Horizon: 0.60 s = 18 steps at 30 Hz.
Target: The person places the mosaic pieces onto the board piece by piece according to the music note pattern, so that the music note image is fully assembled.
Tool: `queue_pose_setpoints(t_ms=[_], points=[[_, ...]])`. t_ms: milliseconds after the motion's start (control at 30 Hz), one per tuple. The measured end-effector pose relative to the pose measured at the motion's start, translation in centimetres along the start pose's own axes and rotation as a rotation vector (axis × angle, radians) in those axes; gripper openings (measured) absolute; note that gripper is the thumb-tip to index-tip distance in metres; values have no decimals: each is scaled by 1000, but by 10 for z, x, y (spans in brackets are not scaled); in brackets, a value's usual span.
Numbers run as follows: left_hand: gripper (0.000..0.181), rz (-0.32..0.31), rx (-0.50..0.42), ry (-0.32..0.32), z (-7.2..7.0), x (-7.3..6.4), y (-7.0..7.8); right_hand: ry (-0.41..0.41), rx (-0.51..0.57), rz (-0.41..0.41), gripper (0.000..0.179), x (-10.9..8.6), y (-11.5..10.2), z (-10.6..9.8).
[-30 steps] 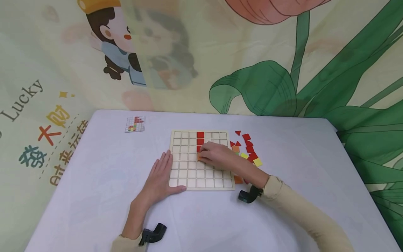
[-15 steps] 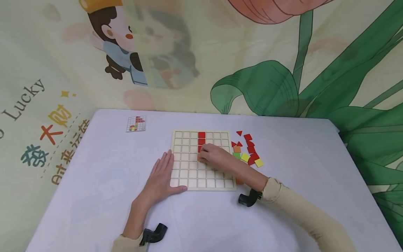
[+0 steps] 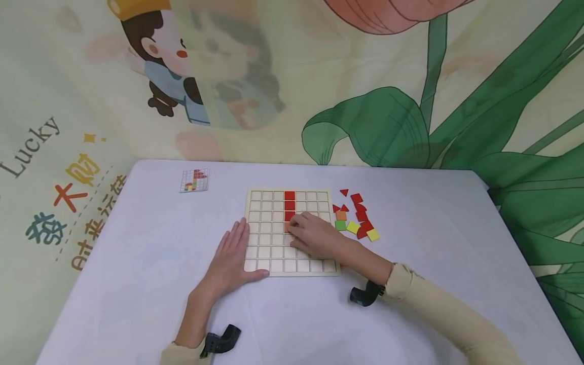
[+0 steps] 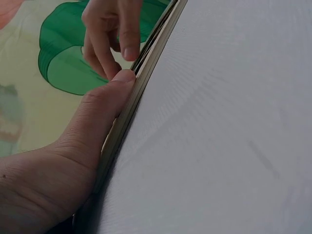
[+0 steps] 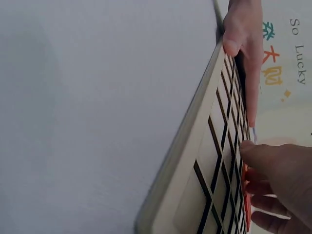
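Note:
A wooden grid board [image 3: 264, 252] lies on the white table. In the head view my left hand [image 3: 230, 253] rests along its left edge with fingers straight, its thumb at the near left corner; the left wrist view shows that thumb [image 4: 105, 105] against the board's side. Over the middle of the grid is my right hand [image 3: 317, 235], fingertips on an orange square tile [image 3: 286, 227], partly hidden by them. Its thumb [image 5: 256, 153] stands apart from the fingers. Several red square tiles [image 3: 289, 205] fill the cells above the orange one in the same column.
Right of the board lie loose pieces: red tiles [image 3: 361, 216], red triangles [image 3: 344, 192], an orange tile [image 3: 340, 215], a green tile [image 3: 340, 225] and yellow tiles [image 3: 373, 234]. A small pattern card [image 3: 194, 180] lies at the back left. A printed cloth [image 3: 255, 144] hangs behind the table.
My right thumb has come away from the fingertips, and the hand has shifted slightly toward me, showing more of the lowest red tile. The left hand stays in place on the board.

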<state>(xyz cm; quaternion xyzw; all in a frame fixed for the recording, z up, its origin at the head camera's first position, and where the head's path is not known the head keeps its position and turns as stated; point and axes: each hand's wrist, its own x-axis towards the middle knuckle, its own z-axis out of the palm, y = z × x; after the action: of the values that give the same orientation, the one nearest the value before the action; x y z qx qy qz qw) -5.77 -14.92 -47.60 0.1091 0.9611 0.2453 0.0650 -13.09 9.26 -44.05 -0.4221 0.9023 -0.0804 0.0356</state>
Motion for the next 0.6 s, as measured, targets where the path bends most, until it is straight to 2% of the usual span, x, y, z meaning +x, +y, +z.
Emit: queue_pose_setpoints(t_ms=[100,233,300,433,600], points=[[121,-4,-5,-2,1,-1,1,3,-38,-1,52,-17,-4,-2],[121,-12,-3,-5,1,-2,1,64,-18,9,52,-44,-4,-4],[121,-13,-2,-5,1,-2,1,114,-33,25,50,-56,3,-4],[121,-9,-11,2,-1,-3,0,208,-28,109,46,-77,25,-8],[121,-10,-8,-1,-1,-3,0,233,-41,193,45,-95,45,-12]])
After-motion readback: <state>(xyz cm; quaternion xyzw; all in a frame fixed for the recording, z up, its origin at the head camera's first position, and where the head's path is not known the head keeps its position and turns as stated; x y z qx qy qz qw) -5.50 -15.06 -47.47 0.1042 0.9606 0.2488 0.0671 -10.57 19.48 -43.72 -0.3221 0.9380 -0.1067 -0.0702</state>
